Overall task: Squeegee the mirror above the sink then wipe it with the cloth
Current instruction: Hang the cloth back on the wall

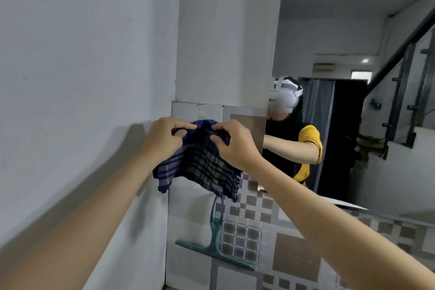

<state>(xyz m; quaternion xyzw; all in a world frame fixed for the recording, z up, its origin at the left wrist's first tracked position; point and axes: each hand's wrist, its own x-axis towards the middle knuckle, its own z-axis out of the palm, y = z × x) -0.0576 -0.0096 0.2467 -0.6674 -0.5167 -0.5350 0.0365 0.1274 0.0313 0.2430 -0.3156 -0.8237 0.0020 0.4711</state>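
Observation:
A dark blue plaid cloth (200, 167) hangs against the tiled wall, bunched at its top. My left hand (162, 136) pinches the cloth's upper left edge and my right hand (233, 143) pinches its upper right edge, both at about the same height. Below the cloth a teal squeegee (214, 240) hangs on the wall, handle up and blade at the bottom; the cloth covers the top of its handle. The mirror (353, 113) fills the right side and reflects a person in a yellow-sleeved top wearing a white headset.
A plain white wall (82, 77) runs along the left into the corner. Brown and grey patterned tiles (247, 231) cover the wall below and beside the mirror. The mirror reflects a staircase railing, a dark curtain and ceiling lights.

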